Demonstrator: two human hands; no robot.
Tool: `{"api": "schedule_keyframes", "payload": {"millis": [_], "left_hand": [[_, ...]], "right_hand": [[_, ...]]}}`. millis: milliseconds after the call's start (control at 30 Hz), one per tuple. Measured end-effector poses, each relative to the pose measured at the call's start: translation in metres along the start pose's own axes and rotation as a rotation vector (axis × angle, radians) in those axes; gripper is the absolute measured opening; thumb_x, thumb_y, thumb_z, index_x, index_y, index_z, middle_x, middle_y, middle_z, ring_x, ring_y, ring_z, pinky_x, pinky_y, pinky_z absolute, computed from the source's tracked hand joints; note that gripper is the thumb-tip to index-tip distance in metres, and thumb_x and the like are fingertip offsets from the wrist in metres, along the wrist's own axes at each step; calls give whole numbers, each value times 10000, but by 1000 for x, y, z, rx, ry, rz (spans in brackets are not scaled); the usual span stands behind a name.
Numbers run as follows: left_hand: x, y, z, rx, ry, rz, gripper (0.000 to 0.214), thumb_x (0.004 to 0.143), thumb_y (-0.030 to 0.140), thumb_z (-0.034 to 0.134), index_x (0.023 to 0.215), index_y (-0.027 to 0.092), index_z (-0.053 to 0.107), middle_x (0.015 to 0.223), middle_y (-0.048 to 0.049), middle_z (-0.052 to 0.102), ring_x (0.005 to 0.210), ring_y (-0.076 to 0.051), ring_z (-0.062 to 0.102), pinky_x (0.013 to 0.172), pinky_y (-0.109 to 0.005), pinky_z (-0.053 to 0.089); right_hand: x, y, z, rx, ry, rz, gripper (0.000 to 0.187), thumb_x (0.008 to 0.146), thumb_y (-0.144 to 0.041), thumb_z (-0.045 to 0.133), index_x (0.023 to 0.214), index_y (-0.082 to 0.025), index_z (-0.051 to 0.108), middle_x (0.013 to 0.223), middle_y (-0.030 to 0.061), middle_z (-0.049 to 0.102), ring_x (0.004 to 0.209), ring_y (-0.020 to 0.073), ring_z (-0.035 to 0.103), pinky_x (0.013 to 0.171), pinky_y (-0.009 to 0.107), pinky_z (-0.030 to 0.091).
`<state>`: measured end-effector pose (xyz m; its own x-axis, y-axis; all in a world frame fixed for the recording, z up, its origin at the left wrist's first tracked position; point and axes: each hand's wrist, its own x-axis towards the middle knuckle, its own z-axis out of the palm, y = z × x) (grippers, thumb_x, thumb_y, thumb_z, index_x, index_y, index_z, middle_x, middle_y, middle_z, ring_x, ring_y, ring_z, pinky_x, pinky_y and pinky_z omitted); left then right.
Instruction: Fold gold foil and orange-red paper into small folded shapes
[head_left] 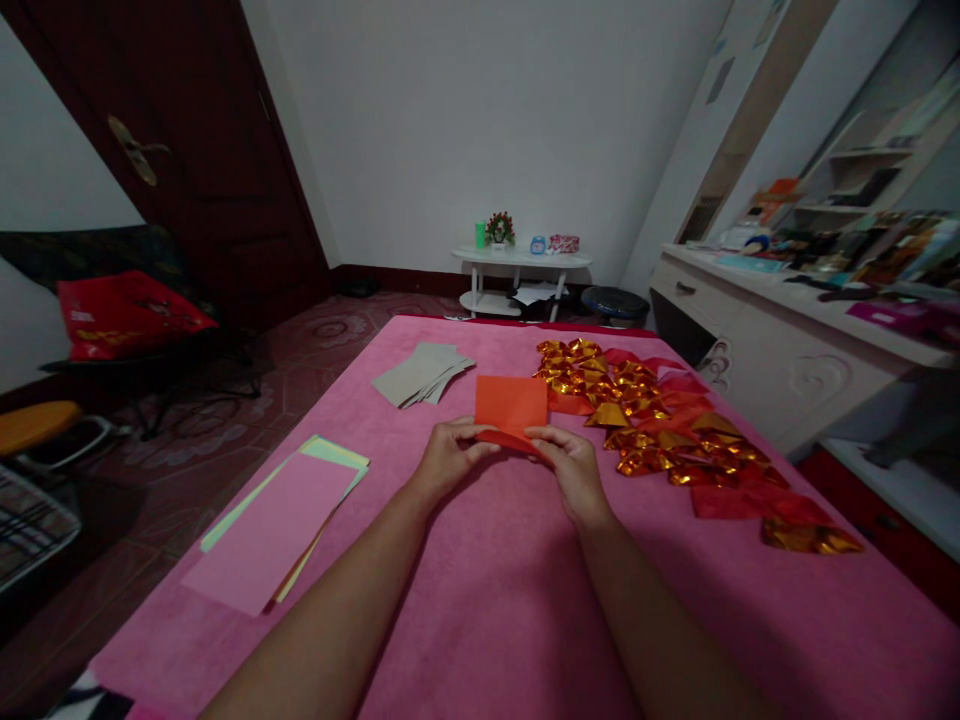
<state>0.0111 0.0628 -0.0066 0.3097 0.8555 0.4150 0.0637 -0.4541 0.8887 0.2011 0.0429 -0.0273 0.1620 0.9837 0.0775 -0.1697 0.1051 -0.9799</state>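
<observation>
An orange sheet of paper (511, 402) is between my two hands at the middle of the pink-covered table (495, 600). Its near edge is curled up in a fold toward me. My left hand (454, 455) pinches the left end of that fold between thumb and fingers. At the right end, my right hand (568, 462) grips the fold in the same way. Just right of the sheet lie several shiny gold folded pieces (637, 390) among red ones. Beyond my left hand is a fanned stack of grey paper (424, 374).
Long pink, green and yellow paper strips (281, 525) lie stacked at the table's left. A white side table (521, 258) with a small potted plant (499, 229) stands by the far wall. A cluttered white dresser (780, 310) borders the right side. A red bag (131, 312) rests on a chair at left.
</observation>
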Motion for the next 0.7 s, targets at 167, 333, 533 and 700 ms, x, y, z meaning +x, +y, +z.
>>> {"api": "schedule_keyframes", "payload": {"millis": [167, 333, 533, 700], "left_hand": [[0, -1, 2, -30, 37, -42, 175, 775, 276, 673, 862, 152, 760, 843, -75, 721, 737, -167, 635, 679, -260, 478], [0, -4, 2, -119, 140, -151, 210, 759, 318, 687, 804, 124, 753, 699, -43, 699, 597, -132, 589, 594, -245, 460], [1, -2, 0, -135, 152, -150, 228, 737, 334, 710, 849, 142, 765, 788, -72, 738, 669, -169, 643, 638, -275, 495], [-2, 0, 3, -144, 51, -181, 297, 738, 358, 711, 898, 112, 758, 869, -115, 743, 701, -196, 660, 656, -303, 514]], "right_hand": [[-2, -4, 0, 90, -20, 24, 200, 687, -264, 620, 818, -193, 754, 805, 39, 726, 652, 159, 625, 628, 284, 489], [-5, -9, 1, 170, -169, 37, 268, 644, -202, 558, 830, -177, 749, 800, 55, 721, 714, 185, 636, 643, 287, 490], [-7, -9, 5, -16, -170, -17, 237, 696, -287, 705, 904, -177, 731, 836, 52, 715, 741, 169, 620, 699, 282, 480], [-5, -4, 5, -108, -22, -63, 255, 666, -360, 751, 808, -151, 719, 678, 36, 676, 612, 150, 578, 604, 275, 463]]}}
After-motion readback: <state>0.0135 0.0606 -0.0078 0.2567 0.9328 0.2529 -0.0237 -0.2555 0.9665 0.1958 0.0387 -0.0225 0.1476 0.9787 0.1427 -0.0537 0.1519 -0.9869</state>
